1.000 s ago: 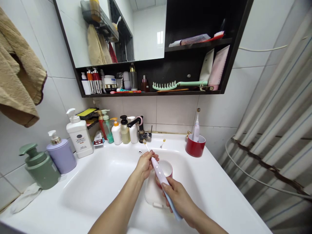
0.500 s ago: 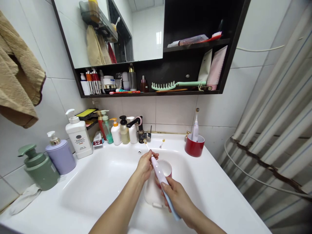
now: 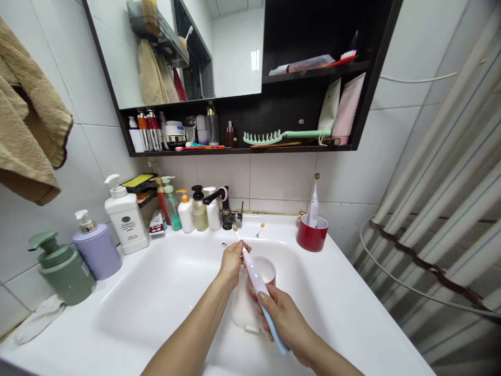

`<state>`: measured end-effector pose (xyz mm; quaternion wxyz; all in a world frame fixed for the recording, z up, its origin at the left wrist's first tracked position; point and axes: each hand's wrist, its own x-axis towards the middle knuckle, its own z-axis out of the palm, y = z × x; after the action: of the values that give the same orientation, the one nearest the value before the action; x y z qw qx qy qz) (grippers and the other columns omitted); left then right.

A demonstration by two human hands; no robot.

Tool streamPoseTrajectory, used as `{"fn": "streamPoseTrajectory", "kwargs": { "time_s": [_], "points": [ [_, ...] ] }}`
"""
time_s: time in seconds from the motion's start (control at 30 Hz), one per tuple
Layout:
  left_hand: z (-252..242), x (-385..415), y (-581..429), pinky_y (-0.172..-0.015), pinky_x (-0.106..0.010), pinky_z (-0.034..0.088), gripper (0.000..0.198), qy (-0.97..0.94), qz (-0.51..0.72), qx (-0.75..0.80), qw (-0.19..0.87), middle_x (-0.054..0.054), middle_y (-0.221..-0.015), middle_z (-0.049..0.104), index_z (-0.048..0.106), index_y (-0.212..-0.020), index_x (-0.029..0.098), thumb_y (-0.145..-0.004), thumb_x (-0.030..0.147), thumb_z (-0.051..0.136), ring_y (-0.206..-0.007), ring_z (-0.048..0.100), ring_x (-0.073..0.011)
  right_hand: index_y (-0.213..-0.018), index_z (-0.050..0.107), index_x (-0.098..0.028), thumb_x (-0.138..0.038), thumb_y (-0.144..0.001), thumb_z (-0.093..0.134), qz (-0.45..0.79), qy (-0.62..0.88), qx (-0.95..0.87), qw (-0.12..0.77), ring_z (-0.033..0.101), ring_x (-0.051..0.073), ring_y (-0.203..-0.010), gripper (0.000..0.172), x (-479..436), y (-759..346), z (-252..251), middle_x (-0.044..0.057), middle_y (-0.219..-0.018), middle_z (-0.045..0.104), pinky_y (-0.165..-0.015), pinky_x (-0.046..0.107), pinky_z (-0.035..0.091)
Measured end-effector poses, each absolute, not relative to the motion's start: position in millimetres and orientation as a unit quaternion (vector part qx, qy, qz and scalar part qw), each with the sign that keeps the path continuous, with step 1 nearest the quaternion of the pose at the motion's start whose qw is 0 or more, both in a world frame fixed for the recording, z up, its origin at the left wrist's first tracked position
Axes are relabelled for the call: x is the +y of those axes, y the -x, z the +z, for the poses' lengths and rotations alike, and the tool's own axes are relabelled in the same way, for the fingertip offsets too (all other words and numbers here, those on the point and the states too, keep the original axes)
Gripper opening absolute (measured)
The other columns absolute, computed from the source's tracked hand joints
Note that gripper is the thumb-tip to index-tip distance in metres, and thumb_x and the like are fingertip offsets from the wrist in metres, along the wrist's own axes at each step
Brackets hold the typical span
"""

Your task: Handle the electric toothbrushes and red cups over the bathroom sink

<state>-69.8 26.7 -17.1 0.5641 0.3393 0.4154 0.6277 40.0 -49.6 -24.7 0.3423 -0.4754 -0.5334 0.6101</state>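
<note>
An electric toothbrush (image 3: 256, 277), pink shading to blue at its lower end, slants over the sink between my hands. My right hand (image 3: 285, 316) is wrapped round the lower part of its handle. My left hand (image 3: 231, 261) pinches it at the neck, where the brush head (image 3: 236, 231) joins, bristles pointing up toward the faucet. Below the toothbrush, a red cup (image 3: 268, 269) with a white inside stands in the sink beside a whitish, round-cornered case (image 3: 242, 310), partly hidden by my hands. Another brush head (image 3: 260, 228) lies on the sink's back ledge.
A second electric toothbrush (image 3: 314, 206) stands in a red cup (image 3: 312, 237) on the right counter. Pump bottles (image 3: 127, 219) line the left and back of the sink (image 3: 156, 292). Behind is a black faucet (image 3: 225, 206); above, a dark mirror cabinet (image 3: 289, 107) with a green hairbrush (image 3: 264, 138).
Both hands keep their hold on the toothbrush. The brush head at its tip has shifted very slightly to the right; little else differs.
</note>
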Motion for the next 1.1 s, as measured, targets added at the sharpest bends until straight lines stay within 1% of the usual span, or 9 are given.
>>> {"fn": "streamPoseTrajectory", "kwargs": {
  "time_s": [0.2, 0.33, 0.47, 0.57, 0.63, 0.73, 0.83, 0.93, 1.1],
  "points": [
    [-15.4, 27.0, 68.6, -0.046, -0.020, 0.031, 0.018, -0.328, 0.623, 0.365, 0.609, 0.002, -0.046, 0.047, 0.045, -0.053, 0.014, -0.062, 0.029, 0.048, -0.044, 0.043, -0.0071, -0.069, 0.037, -0.018, -0.045, -0.067, 0.039, 0.700, 0.409, -0.470, 0.350, 0.036, 0.003, -0.038, 0.028, -51.3, -40.1, -21.0, -0.005, -0.058, 0.041, -0.035, 0.017, 0.029],
    [-15.1, 26.4, 66.9, -0.046, -0.019, 0.031, 0.016, -0.330, 0.628, 0.365, 0.603, 0.002, -0.046, 0.047, 0.046, -0.054, 0.014, -0.062, 0.028, 0.048, -0.044, 0.042, -0.0068, -0.070, 0.039, -0.018, -0.044, -0.066, 0.042, 0.655, 0.442, -0.497, 0.360, 0.036, 0.003, -0.037, 0.027, -50.3, -38.9, -25.0, -0.005, -0.055, 0.040, -0.034, 0.017, 0.029],
    [-14.3, 25.1, 64.6, -0.049, -0.019, 0.032, 0.015, -0.313, 0.634, 0.353, 0.613, 0.002, -0.046, 0.047, 0.045, -0.054, 0.014, -0.061, 0.026, 0.049, -0.045, 0.044, -0.0068, -0.074, 0.039, -0.018, -0.043, -0.068, 0.038, 0.656, 0.434, -0.504, 0.356, 0.036, 0.004, -0.038, 0.026, -49.2, -38.8, -28.7, -0.005, -0.057, 0.040, -0.034, 0.017, 0.030],
    [-11.8, 24.1, 64.9, -0.049, -0.019, 0.033, 0.015, -0.304, 0.640, 0.349, 0.613, 0.003, -0.046, 0.046, 0.045, -0.055, 0.014, -0.061, 0.027, 0.049, -0.046, 0.044, -0.0066, -0.076, 0.040, -0.017, -0.044, -0.068, 0.039, 0.602, 0.459, -0.543, 0.363, 0.036, 0.004, -0.037, 0.028, -47.2, -39.9, -28.3, -0.005, -0.055, 0.038, -0.034, 0.017, 0.029],
    [-10.3, 23.6, 66.4, -0.048, -0.019, 0.033, 0.015, -0.305, 0.640, 0.365, 0.604, 0.002, -0.047, 0.047, 0.047, -0.058, 0.014, -0.061, 0.028, 0.049, -0.045, 0.044, -0.0066, -0.075, 0.040, -0.017, -0.044, -0.067, 0.040, 0.584, 0.466, -0.559, 0.358, 0.037, 0.004, -0.037, 0.028, -45.8, -40.2, -26.6, -0.005, -0.055, 0.038, -0.034, 0.018, 0.030],
    [-10.0, 23.7, 69.1, -0.046, -0.021, 0.032, 0.019, -0.315, 0.643, 0.396, 0.575, 0.002, -0.049, 0.048, 0.050, -0.063, 0.013, -0.060, 0.031, 0.051, -0.042, 0.042, -0.0065, -0.071, 0.039, -0.017, -0.043, -0.067, 0.040, 0.591, 0.461, -0.559, 0.355, 0.037, 0.004, -0.037, 0.026, -45.7, -39.7, -23.4, -0.005, -0.057, 0.039, -0.034, 0.018, 0.030],
    [-12.1, 24.3, 69.2, -0.044, -0.020, 0.031, 0.019, -0.327, 0.648, 0.403, 0.558, 0.003, -0.047, 0.047, 0.050, -0.062, 0.012, -0.059, 0.032, 0.051, -0.040, 0.041, -0.0060, -0.070, 0.038, -0.018, -0.044, -0.067, 0.039, 0.632, 0.447, -0.526, 0.353, 0.037, 0.004, -0.038, 0.026, -47.9, -38.8, -22.6, -0.005, -0.057, 0.039, -0.035, 0.018, 0.030],
    [-14.5, 24.6, 65.5, -0.044, -0.019, 0.030, 0.018, -0.324, 0.639, 0.381, 0.584, 0.003, -0.043, 0.046, 0.048, -0.057, 0.013, -0.060, 0.030, 0.051, -0.039, 0.040, -0.0056, -0.071, 0.037, -0.019, -0.044, -0.069, 0.036, 0.683, 0.418, -0.489, 0.346, 0.037, 0.004, -0.038, 0.025, -50.4, -38.6, -25.6, -0.005, -0.057, 0.040, -0.035, 0.018, 0.030],
    [-10.9, 21.5, 59.4, -0.050, -0.020, 0.033, 0.019, -0.301, 0.646, 0.324, 0.622, 0.003, -0.042, 0.046, 0.048, -0.058, 0.012, -0.058, 0.031, 0.054, -0.043, 0.043, -0.0061, -0.070, 0.036, -0.019, -0.045, -0.069, 0.035, 0.674, 0.413, -0.497, 0.357, 0.036, 0.004, -0.036, 0.025, -52.2, -37.9, -28.9, -0.006, -0.054, 0.041, -0.034, 0.018, 0.030]
  ]
}}
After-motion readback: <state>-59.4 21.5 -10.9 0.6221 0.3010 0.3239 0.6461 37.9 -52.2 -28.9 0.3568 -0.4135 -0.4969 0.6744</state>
